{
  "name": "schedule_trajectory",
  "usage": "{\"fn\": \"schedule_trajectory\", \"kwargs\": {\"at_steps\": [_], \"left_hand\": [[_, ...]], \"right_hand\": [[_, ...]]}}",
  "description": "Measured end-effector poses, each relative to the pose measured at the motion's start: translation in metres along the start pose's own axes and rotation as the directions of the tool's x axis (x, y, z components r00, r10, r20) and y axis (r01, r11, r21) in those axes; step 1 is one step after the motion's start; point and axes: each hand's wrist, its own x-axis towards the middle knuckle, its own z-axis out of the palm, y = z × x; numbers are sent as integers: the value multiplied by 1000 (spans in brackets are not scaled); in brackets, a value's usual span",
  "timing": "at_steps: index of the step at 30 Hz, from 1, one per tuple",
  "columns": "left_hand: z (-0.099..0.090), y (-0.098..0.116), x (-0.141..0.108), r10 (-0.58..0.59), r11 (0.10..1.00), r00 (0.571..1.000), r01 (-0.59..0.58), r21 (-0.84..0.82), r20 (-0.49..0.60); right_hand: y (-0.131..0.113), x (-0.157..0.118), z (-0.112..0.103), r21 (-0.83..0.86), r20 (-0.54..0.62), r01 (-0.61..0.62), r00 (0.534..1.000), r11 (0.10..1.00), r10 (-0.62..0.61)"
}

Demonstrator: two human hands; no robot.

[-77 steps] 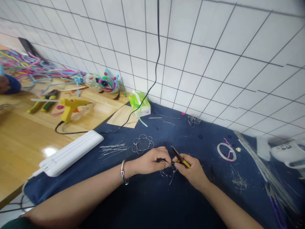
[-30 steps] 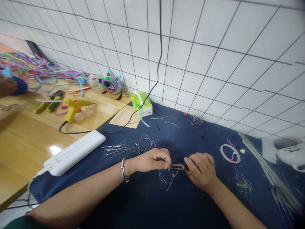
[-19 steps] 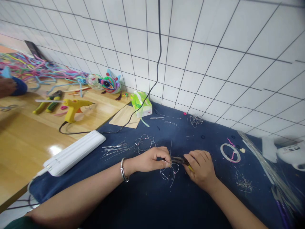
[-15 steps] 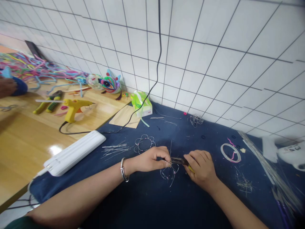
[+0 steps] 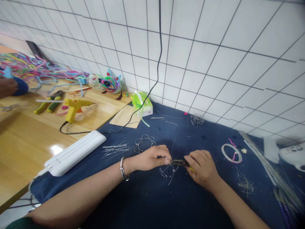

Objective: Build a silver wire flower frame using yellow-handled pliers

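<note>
Left to right: a glue gun (image 5: 72,109) of yellow plastic lies on a smooth wooden table (image 5: 26,143); a glossy white power strip (image 5: 75,153) and straight silvery wires (image 5: 115,148) lie on dark blue cloth (image 5: 147,203). The left hand (image 5: 152,158), thumb pressed to forefinger, pinches a looped, beaded wire piece (image 5: 170,173). Probably light, springy and easily bent, it is best held where its strands meet. The right hand (image 5: 202,167) curls around yellow-handled pliers (image 5: 179,162), their metal tips at the piece.
</note>
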Motion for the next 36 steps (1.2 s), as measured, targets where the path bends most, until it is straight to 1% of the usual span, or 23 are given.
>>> {"fn": "schedule_trajectory", "kwargs": {"at_steps": [6, 11, 15, 18, 21, 26, 29, 32, 36], "left_hand": [[-1, 2, 0, -17, 1000, 1000, 17, -7, -5], [0, 5, -1, -71, 997, 997, 71, -40, 5], [2, 5, 0, -144, 988, 990, 143, -62, 0], [4, 4, 0, -189, 979, 982, 188, -80, -6], [4, 3, -1, -216, 971, 976, 214, -104, -10], [2, 3, -1, -260, 956, 966, 255, -147, -13], [1, 1, -2, -288, 936, 957, 275, -220, -29], [1, -4, -3, -335, 887, 941, 295, -355, -54], [3, -10, -3, -370, 830, 926, 297, -471, -68]], "right_hand": [[3, -3, 1, -25, 29, 20, 999, 999, -19], [2, -1, 1, -35, 39, 27, 999, 999, -26], [1, 0, 1, -31, 40, 22, 999, 999, -21], [0, 1, 2, -7, 34, 0, 999, 1000, 0], [-3, 2, 4, 48, 22, -48, 999, 998, 47], [-5, 5, 6, 123, 52, -100, 994, 987, 94], [-4, 6, 7, 117, 49, -117, 993, 986, 112], [-1, 5, 11, 107, 37, -126, 992, 986, 123], [4, 4, 22, 62, 40, -211, 977, 976, 208]]}}
